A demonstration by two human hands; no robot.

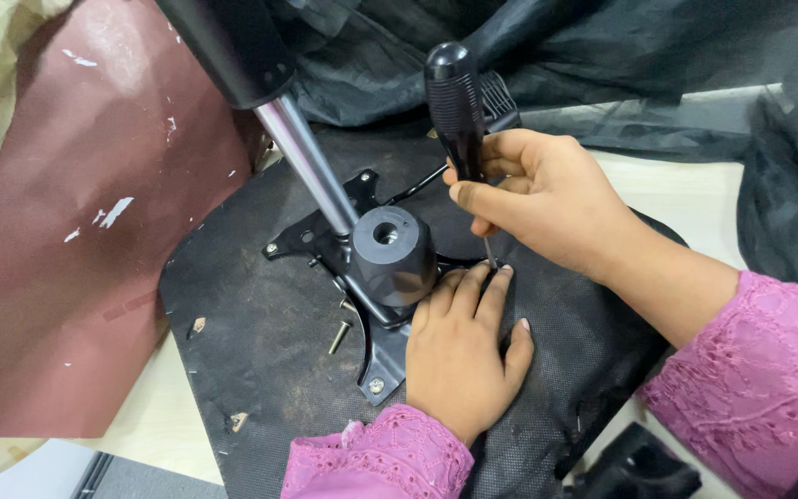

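Pale tabletop (685, 199) is carrying the seat underside (251, 360); right hand (547, 199) is gripping an upright screwdriver (457, 106), left hand (459, 346) is lying flat, open, bracing the mounting plate (385, 356); keeping the shaft vertical seems wise.

Your way in from the left is barred by the slanting metal column (311, 166) and the black knob (392, 254); a loose bolt (339, 337) lies beside the bracket (376, 356). Bare black fabric (251, 351) toward you stays passable.

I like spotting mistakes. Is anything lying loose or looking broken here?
One loose bolt lies on the black seat underside, beside the metal plate, not screwed in. The maroon sheet has white scuffs where its surface is chipped.
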